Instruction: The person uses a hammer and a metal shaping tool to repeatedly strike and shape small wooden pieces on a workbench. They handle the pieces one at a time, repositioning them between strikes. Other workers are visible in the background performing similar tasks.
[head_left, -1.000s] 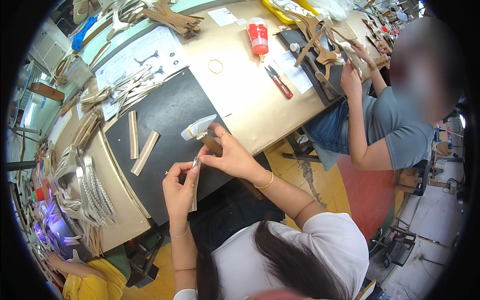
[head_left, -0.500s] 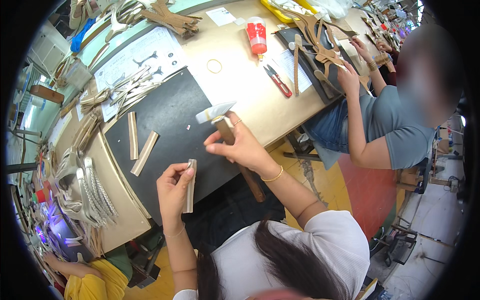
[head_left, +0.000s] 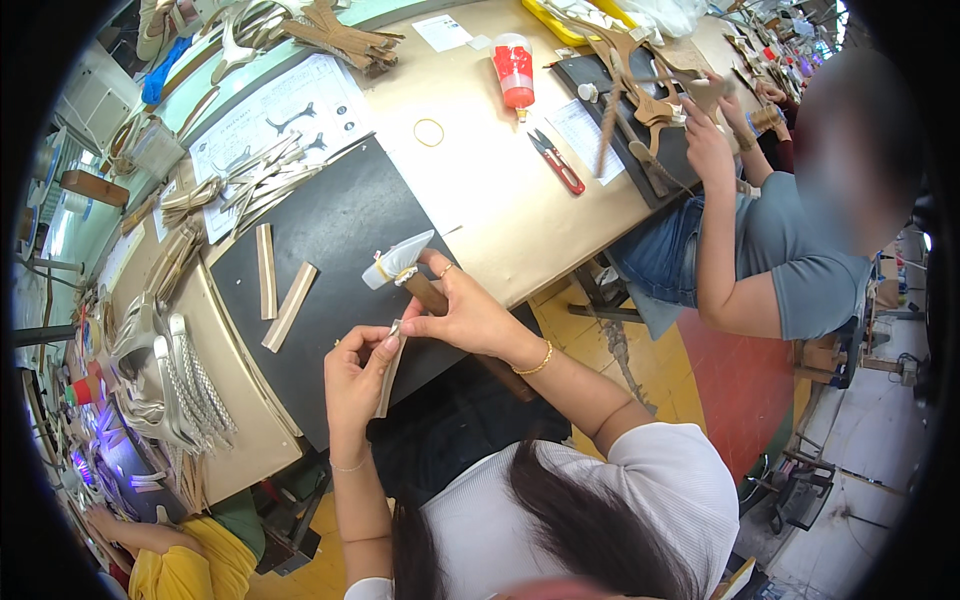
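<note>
My left hand [head_left: 358,378] is closed round a narrow beige strip [head_left: 388,385], pinching it near its upper end between thumb and fingers. A hammer [head_left: 398,262] with a pale, wrapped-looking head and a brown wooden handle rests in my right hand [head_left: 468,312]. The thumb and a fingertip of that same hand meet the strip's top end, which looks bent there. Both hands are above the near edge of a black mat [head_left: 345,215]. Two similar strips, one [head_left: 266,272] and another [head_left: 290,307], lie on the mat to the left.
Loose pale strips [head_left: 262,182] are heaped beyond the mat, over a printed sheet [head_left: 335,95]. Braided straps [head_left: 190,385] lie at left. A red-and-white bottle [head_left: 514,78], red-handled snips [head_left: 560,168] and a rubber band [head_left: 429,132] are farther back. A co-worker [head_left: 790,260] sits at right.
My right hand has come down and left with the hammer, and its fingertips now touch the strip's top end. The strip has tilted slightly. At right, the co-worker's hands and pieces have shifted.
</note>
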